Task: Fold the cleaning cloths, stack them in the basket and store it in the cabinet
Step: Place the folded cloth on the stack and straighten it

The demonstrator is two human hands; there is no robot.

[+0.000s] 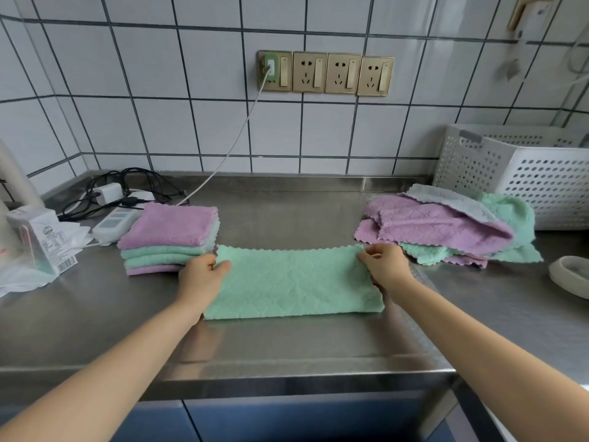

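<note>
A green cleaning cloth [293, 282], folded into a long strip, lies flat on the steel counter [287, 346] in front of me. My left hand [200, 275] pinches its far left corner. My right hand [385, 266] pinches its far right corner. A stack of folded purple and green cloths [169, 237] sits just left of the strip. A loose pile of unfolded purple, green and grey cloths [446, 224] lies at the right. A white perforated basket [522, 173] stands behind that pile against the wall.
A power strip, chargers and tangled black cables [121, 199] lie at the back left. A white carton [38, 234] on plastic wrap stands at the left edge. A shallow white dish [570, 275] sits at the right. Blue cabinet fronts [287, 422] show below the counter.
</note>
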